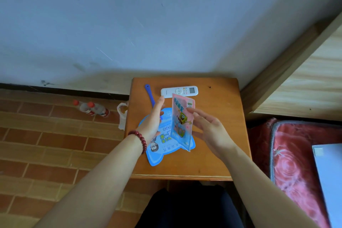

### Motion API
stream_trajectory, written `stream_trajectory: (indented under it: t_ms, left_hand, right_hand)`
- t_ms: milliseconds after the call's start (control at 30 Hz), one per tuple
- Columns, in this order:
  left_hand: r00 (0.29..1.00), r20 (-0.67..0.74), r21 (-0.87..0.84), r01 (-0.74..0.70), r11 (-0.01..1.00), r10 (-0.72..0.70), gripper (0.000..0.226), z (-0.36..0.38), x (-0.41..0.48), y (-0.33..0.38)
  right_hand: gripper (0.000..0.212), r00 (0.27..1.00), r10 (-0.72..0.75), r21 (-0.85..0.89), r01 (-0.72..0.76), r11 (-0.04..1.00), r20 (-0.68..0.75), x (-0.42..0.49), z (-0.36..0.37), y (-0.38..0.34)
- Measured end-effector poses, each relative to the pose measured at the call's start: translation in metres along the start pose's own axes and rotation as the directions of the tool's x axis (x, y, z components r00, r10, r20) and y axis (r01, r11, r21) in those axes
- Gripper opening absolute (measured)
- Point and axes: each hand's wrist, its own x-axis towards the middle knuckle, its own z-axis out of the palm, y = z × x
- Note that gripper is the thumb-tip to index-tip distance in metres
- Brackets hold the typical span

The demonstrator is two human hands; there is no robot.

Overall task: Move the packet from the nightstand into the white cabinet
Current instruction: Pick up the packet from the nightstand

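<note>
The packet (182, 122) is a pink and blue pouch with a yellow cartoon figure. It stands upright just above the wooden nightstand (218, 135), between my two hands. My right hand (211, 131) pinches its right edge, with a finger on the front and the thumb low behind. My left hand (151, 122), with a red bead bracelet on the wrist, is spread flat just left of the packet, and I cannot tell if it touches it. The white cabinet is out of view.
On the nightstand lie a blue plastic fan (161, 152) under the packet and a white remote (179, 91) at the back. Two bottles (92, 108) and a white bag (122, 114) sit on the brick floor at left. A red bedcover (288, 153) lies at right.
</note>
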Motion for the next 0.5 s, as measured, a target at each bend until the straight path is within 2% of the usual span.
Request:
stream_trajectory:
  t_ms: [133, 233, 400, 500]
  left_hand:
    - [0.999, -0.017, -0.005, -0.051, 0.999, 0.051, 0.081, -0.009, -0.045, 0.042]
    - [0.995, -0.023, -0.045, -0.098, 0.994, 0.097, 0.062, -0.018, -0.085, 0.077]
    - [0.977, 0.144, -0.126, -0.139, 0.982, 0.157, 0.061, -0.032, -0.151, 0.136]
    - [0.964, 0.184, -0.149, -0.165, 0.975, 0.191, 0.055, -0.035, -0.180, 0.161]
  right_hand:
    - [0.025, 0.999, -0.027, 0.056, 0.026, 0.998, 0.017, -0.039, 0.008, -0.059]
    - [0.027, 0.996, -0.068, 0.091, 0.063, 0.994, 0.056, -0.074, 0.018, -0.112]
    - [0.035, 0.988, -0.127, 0.208, 0.105, 0.973, 0.094, -0.127, 0.034, -0.191]
    - [0.029, 0.990, -0.138, 0.245, 0.124, 0.962, 0.041, -0.147, 0.040, -0.221]
